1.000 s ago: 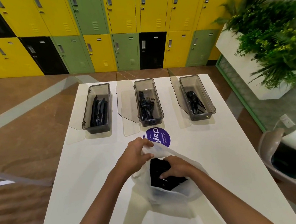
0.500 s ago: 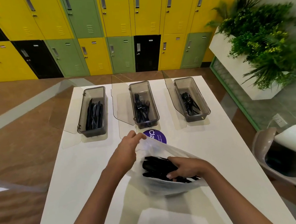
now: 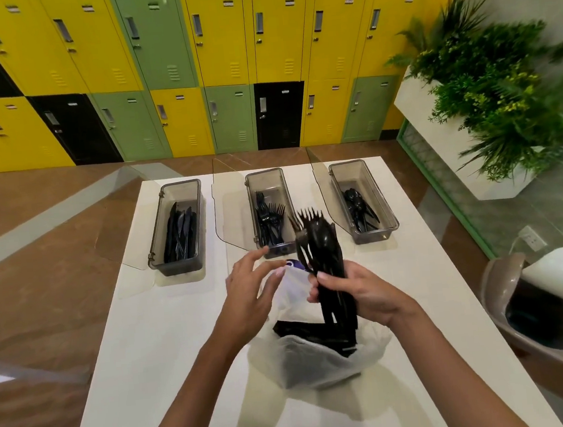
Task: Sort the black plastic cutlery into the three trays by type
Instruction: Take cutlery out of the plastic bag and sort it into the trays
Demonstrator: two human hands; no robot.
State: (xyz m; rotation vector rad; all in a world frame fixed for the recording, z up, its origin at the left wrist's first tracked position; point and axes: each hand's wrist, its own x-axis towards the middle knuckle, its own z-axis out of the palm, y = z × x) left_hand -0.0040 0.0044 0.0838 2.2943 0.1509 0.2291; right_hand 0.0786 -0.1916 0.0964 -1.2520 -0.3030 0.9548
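Observation:
My right hand grips a bunch of black cutlery, forks and a spoon showing at its top, held upright above a white plastic bag that still holds more black pieces. My left hand hovers beside the bag's rim with fingers spread, holding nothing. Three clear trays stand across the far side of the white table: the left tray holds knives, the middle tray holds forks, the right tray holds spoons.
Each tray has a clear lid swung open to its left. A purple round sticker peeks out behind the bag. A white swing-lid bin stands right of the table. A planter with green plants and coloured lockers lie beyond.
My right hand has come up out of the bag with a bunch of cutlery. My left hand has let go of the bag's rim and opened.

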